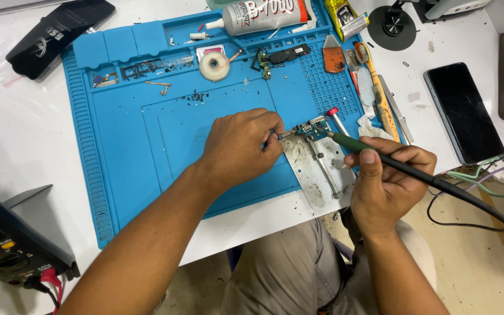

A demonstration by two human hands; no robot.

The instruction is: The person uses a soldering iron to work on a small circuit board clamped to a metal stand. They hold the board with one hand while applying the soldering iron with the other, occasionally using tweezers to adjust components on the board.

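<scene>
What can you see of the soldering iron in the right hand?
The soldering iron is a slim pen-like tool with a dark green grip and a black rear shaft, trailing a black cable toward the right. The right hand holds it like a pen, tilted low. Its thin metal tip points left onto the small part clamped in the metal holder, close to the left hand.

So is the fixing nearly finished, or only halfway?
About halfway, I think. Done: small parts and screws already lie loose on the blue mat. In hand: the left hand steadies a little board while the right hand touches it with a soldering iron. Left: putting everything back together.
</scene>
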